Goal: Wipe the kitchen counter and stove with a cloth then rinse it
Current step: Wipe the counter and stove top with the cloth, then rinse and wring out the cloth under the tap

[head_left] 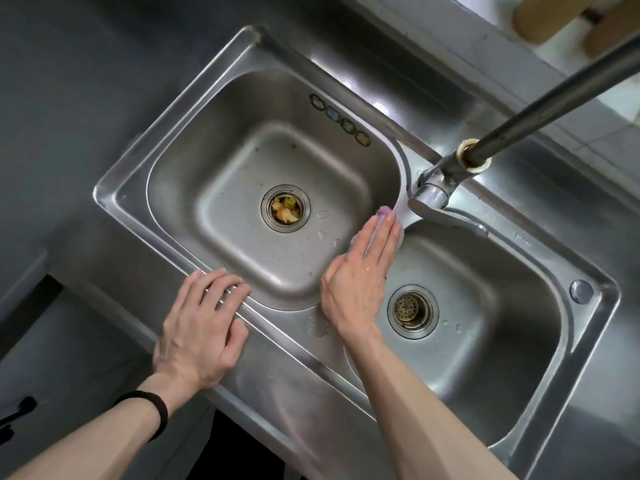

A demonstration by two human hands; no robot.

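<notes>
I read this as the wiping step, not yet the rinse: I see no water running. Farthest left of the faucet [446, 178], the left hand [204, 323] lies open, fingers relaxed and close together, resting on the front rim of the sink [114, 199]. It holds nothing and seems only to brace. Between it and the faucet, the left drain [285, 208] has food scraps in it. Just in front of the faucet, the right hand [360, 268] is flat, fingers straight, pressing the cloth [385, 212] onto the ridge that divides the two basins. Only a purple edge of cloth shows past the fingertips, close to the faucet's base. The next move, I judge, calls for even pressure along that narrow ridge. After that the cloth must be gathered and brought under the faucet's spout, whose mouth is out of my view.
</notes>
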